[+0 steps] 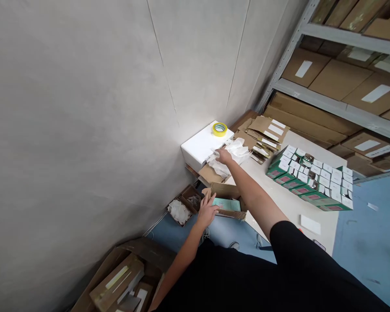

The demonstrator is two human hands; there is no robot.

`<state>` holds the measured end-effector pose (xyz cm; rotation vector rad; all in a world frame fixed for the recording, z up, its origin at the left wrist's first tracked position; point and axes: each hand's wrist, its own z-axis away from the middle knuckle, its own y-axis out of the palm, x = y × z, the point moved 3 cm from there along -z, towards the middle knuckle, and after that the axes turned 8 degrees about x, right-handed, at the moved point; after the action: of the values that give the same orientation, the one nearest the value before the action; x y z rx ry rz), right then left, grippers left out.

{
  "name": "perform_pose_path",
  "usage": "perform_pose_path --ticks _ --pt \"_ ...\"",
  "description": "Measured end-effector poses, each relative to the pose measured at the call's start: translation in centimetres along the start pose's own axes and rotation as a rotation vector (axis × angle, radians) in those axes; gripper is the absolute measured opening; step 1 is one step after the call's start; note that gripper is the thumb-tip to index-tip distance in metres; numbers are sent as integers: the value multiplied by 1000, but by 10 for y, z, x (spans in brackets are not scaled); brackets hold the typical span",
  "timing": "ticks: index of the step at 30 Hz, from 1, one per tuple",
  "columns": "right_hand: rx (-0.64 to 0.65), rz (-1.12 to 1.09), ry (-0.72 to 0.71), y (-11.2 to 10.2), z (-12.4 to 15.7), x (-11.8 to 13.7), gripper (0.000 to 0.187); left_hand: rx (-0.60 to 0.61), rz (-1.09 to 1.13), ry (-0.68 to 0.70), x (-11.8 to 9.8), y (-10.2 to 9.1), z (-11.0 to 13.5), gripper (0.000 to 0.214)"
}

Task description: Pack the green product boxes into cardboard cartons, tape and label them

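An open cardboard box [225, 190] sits at the table's near left edge with a mint-green box [227, 204] inside. My left hand [207, 211] rests at the cardboard box's left end, fingers spread over its flap and edge, close to the green box. Farther off, my right hand [223, 156] is closed on crumpled white packing paper [238, 151] lying in a loose heap. Its fingertips are partly hidden in the paper. Beside that heap is a white block-shaped box [198, 145] with a roll of yellow tape [219, 129] on top.
Flattened cardboard boxes [268, 128] and rows of green-and-white boxes [312, 177] occupy the table [279, 197]. A white card [310, 224] and a phone [319, 245] lie near its edge. Floor cartons [179, 211], a large carton [117, 277] and loaded shelves [338, 106] surround me.
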<state>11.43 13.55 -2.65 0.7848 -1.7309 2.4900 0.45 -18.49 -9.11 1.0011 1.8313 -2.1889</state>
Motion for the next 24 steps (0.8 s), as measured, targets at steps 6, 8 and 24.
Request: perform_pose_path --ticks 6,8,24 --pt "-33 35 8 6 -9 9 15 -16 10 -29 8 -7 -3 14" --pt "-46 32 22 6 -6 12 11 -14 12 -25 8 -8 -4 14" --pt "-566 -255 -117 -57 87 -4 32 -68 -59 9 -36 5 -16 19"
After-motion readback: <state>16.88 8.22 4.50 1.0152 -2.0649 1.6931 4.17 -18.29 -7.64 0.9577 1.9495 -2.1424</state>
